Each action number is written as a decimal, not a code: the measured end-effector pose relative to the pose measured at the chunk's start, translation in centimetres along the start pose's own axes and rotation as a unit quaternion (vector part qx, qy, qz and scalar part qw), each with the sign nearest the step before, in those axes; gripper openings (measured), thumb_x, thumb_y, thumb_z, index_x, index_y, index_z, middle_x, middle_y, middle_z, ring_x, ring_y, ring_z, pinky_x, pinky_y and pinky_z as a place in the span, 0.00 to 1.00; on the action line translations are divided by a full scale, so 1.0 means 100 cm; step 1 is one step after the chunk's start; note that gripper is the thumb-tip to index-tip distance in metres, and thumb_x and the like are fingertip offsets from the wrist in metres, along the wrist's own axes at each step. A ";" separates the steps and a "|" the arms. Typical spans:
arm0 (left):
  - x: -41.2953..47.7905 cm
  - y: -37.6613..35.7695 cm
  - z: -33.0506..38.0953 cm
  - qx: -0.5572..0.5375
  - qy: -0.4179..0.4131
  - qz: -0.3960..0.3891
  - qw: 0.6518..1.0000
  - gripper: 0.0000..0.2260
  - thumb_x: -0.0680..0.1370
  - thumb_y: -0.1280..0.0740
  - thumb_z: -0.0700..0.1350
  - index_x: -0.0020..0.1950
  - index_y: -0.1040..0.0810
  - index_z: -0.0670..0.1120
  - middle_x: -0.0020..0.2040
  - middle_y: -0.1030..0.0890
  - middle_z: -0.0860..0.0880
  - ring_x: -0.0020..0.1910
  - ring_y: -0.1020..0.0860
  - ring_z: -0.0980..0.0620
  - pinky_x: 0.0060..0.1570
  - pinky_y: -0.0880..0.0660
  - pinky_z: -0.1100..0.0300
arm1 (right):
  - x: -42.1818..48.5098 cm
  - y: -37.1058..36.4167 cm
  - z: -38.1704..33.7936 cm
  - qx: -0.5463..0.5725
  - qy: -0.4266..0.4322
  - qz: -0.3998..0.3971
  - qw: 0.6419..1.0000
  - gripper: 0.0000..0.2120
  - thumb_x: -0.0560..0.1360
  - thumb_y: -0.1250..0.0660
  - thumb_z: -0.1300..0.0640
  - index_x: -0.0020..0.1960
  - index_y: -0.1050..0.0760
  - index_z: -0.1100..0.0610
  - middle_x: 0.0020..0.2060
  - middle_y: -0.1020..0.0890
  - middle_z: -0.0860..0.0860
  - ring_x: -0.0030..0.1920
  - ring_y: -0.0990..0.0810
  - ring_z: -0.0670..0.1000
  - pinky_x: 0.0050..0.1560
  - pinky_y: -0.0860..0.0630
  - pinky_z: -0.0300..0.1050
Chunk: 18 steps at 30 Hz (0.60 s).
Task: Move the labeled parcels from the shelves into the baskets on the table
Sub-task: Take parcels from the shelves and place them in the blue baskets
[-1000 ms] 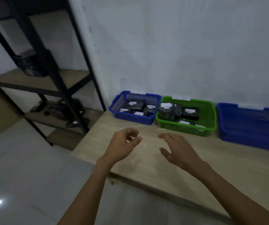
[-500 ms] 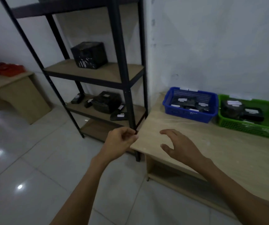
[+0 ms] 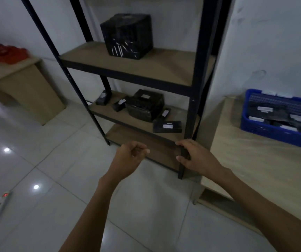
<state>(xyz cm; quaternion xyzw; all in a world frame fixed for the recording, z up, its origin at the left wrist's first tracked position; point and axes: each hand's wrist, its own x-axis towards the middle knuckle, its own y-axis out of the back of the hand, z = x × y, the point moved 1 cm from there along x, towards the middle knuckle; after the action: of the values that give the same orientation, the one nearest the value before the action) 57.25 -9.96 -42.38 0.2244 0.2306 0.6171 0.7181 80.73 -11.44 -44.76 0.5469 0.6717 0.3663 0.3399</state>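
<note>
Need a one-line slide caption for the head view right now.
Empty left hand and right hand before the black shelf rack, parcels waiting on its middle shelf.

No text is reading clearly anywhere. White labels are showing on the black parcels [image 3: 167, 126] on the shelf [image 3: 146, 122] and on those in the blue basket [image 3: 266, 132], but their print is blurring beyond reading. White tags on the basket's rim are likewise illegible.
</note>
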 end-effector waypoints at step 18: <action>0.281 0.210 -0.192 0.022 0.013 -0.078 0.997 0.06 0.76 0.30 0.49 0.49 0.19 0.47 0.38 0.20 0.55 0.34 0.24 0.68 0.34 0.32 0.78 | 0.325 -0.125 -0.147 0.073 -0.082 -0.004 0.994 0.23 0.74 0.33 0.51 0.68 0.32 0.51 0.65 0.29 0.48 0.64 0.29 0.49 0.60 0.33 0.39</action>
<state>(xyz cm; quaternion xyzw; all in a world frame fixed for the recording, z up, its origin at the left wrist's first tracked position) 32.80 21.46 -46.37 0.2133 0.2697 0.5567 0.7562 56.48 17.11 -50.05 0.5958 0.6685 0.2688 0.3549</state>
